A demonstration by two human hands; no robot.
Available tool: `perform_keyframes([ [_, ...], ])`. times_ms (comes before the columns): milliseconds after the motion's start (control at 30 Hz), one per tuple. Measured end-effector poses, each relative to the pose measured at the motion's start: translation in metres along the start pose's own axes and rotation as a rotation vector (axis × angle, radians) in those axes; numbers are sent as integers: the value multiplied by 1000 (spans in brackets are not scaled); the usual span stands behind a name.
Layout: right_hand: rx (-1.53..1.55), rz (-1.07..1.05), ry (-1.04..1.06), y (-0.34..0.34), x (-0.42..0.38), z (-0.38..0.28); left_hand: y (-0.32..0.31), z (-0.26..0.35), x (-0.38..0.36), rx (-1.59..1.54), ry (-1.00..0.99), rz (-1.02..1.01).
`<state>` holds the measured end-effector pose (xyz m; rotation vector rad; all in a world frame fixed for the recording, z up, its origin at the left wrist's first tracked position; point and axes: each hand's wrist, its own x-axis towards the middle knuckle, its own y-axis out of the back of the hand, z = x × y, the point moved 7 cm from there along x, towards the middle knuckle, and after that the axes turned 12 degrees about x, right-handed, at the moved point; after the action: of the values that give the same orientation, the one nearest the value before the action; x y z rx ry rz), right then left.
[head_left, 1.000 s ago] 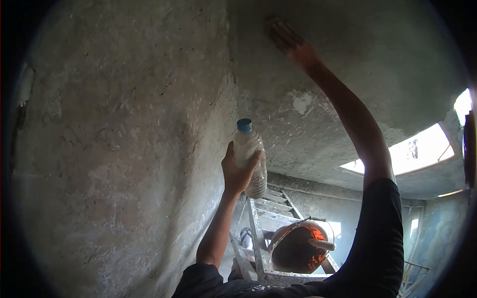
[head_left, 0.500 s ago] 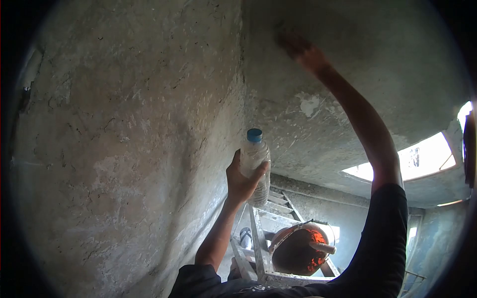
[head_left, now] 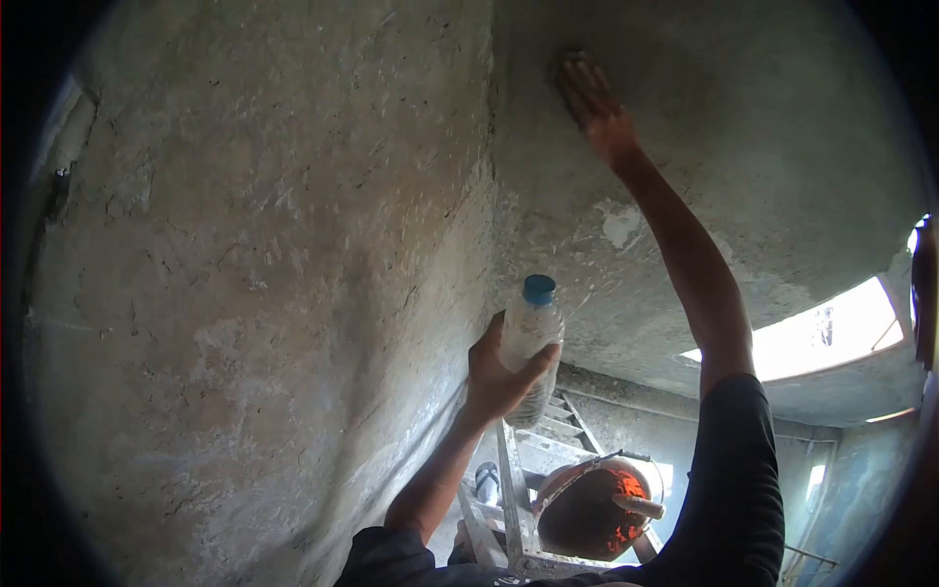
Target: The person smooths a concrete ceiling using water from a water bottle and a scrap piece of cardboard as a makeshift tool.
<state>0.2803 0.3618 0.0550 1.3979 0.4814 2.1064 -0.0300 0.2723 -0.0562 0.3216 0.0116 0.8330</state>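
My left hand (head_left: 501, 377) is wrapped around a clear, ribbed plastic bottle (head_left: 535, 338) with a blue cap (head_left: 539, 289). The bottle stands nearly upright, its lower part behind my fingers. High up, my right hand (head_left: 595, 103) lies against the grey plastered surface (head_left: 724, 127), just right of the corner. Its fingers are long and close together over something dark and thin, whose edge shows past the fingertips; I cannot make out what it is.
Below stands a ladder (head_left: 516, 489) with an orange-lined bucket (head_left: 577, 519) at it. A handle (head_left: 639, 506) sticks out over the bucket's rim. A rough wall (head_left: 245, 293) rises close on the left. A sandalled foot (head_left: 487, 481) shows by the ladder. Light enters through an opening (head_left: 812, 331).
The view has shifted slightly. My left hand and the bottle appear lower and farther right. My right hand, blurred before, now shows more sharply against the plastered surface.
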Motion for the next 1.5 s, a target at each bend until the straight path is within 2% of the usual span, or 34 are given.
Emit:
perform_keyframes([
  [33,73,-18,36,-5,1,-5,0,3,1,-19,-1,-9],
  [167,12,-80,193,35,-8,6,22,-6,-11,33,26,5],
  [233,25,10,94,54,-11,20,31,-11,-19,37,6,31],
  [367,-48,57,-47,30,-15,1,15,-5,-15,-9,57,-17],
  [467,90,8,-12,1,-27,-17,7,7,-9,62,-28,-16],
  [533,310,-222,75,-18,-43,-21,5,10,-10,5,-34,-28],
  [567,308,-224,77,-14,-40,-19,6,5,-11,46,-21,-32],
  [633,319,-97,161,19,-23,-20,5,3,-13,25,-13,-28],
  [667,323,-103,155,40,-5,-17,4,2,-15,8,-3,-23],
  [733,45,36,52,83,38,-4,-2,5,-16,-7,12,-46],
  [867,-21,60,-27,63,42,17,-10,13,-14,1,-12,-51],
  [933,-87,-130,96,10,-3,6,-6,11,-16,23,-7,-42],
  [1000,1,-357,83,-19,-56,-24,0,9,-20,35,-7,-30],
  [1033,46,-789,16,-32,-67,-36,6,7,-24,53,5,-17],
  [1100,86,-1221,-60,-23,-73,-52,14,-1,-32,78,15,3],
  [1167,301,-253,1,46,-12,-59,15,-1,-34,64,30,0],
  [1233,314,7,-64,64,24,-25,14,-2,-36,60,50,-5],
  [1300,182,211,0,97,65,-6,7,-4,-35,75,48,-15],
  [1433,-23,97,-20,52,43,24,1,3,-31,75,0,-4],
  [1500,-111,-150,50,-2,-9,11,2,1,-31,74,-1,-4],
])
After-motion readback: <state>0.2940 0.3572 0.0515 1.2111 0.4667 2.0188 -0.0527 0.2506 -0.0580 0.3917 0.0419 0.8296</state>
